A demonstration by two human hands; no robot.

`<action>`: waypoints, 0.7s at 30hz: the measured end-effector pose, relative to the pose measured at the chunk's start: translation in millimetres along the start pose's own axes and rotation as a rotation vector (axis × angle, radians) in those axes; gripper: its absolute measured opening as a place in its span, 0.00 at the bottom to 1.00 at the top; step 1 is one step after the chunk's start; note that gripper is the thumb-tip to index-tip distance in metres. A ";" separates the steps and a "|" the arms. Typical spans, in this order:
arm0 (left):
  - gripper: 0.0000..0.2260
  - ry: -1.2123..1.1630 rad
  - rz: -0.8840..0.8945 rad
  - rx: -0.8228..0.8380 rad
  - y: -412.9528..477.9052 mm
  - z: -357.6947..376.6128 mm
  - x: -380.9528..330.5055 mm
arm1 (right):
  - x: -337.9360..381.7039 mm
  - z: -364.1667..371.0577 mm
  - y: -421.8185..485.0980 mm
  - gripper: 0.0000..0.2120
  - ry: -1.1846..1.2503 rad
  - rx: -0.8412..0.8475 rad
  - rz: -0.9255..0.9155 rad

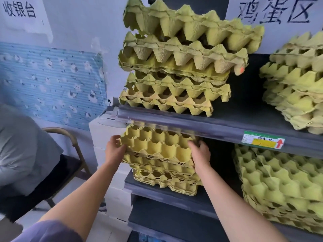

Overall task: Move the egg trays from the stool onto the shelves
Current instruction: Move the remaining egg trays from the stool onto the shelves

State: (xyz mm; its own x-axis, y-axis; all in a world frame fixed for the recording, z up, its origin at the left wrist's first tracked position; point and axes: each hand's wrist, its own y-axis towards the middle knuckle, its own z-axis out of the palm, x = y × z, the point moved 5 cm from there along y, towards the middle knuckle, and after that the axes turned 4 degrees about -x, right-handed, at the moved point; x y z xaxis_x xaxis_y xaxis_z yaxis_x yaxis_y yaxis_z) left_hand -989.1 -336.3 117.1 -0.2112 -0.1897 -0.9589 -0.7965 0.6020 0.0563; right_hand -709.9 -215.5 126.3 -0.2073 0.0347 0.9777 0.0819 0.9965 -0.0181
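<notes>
Head view: both arms reach forward to the left end of the lower shelf (145,191), under the front edge of the upper shelf (192,124). The left hand (114,149) holds the left edge of the top egg tray (157,147), fingers curled against its rim; the right hand (201,151) holds the right edge, fingers wrapped over the rim. Each grip is clamped on that tray, one per side. The tray is yellow pulp, cups up, and sits tilted on the lower left stack (167,179) of similar trays, its far edge tucked just below the upper shelf's front rail. That stack stands at the shelf's front left corner and slightly overhangs the front edge.

On the upper shelf, at its left end, a tall, uneven upper left stack (174,75) of green-yellow trays leans out over the front edge (its topmost trays are askew). An upper right stack (297,88) stands well apart from it toward the right end. On the lower shelf, a lower right stack (279,186) fills the right end, near the right forearm.

A price label (263,139) with a red arrow is stuck on the upper shelf's front rail. A handwritten sign (276,11) hangs above the shelves, another sign (19,10) at far left. Left of the shelves are white blocks (103,137), a blue patterned sheet (52,81) on the wall, and a seated person (22,154) on a metal-framed chair (73,142).
</notes>
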 end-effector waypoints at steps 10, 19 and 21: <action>0.20 -0.076 0.003 0.175 13.5 7.0 7.7 | -22.1 -6.3 -28.0 0.46 0.006 0.047 0.014; 0.18 -0.172 0.118 0.177 4.1 5.0 -3.9 | -10.3 -17.0 -27.4 0.28 0.238 -0.016 -0.003; 0.17 -0.189 0.136 0.161 0.1 7.3 -2.8 | -6.0 -22.6 -25.4 0.26 0.264 -0.025 -0.020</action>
State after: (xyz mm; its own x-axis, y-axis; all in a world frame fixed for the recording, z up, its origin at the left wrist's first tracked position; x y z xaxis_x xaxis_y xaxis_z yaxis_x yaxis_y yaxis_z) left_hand -984.4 -330.0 117.7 -0.1890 0.0400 -0.9812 -0.6648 0.7302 0.1578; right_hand -688.7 -242.8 125.7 0.0523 -0.0093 0.9986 0.1047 0.9945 0.0038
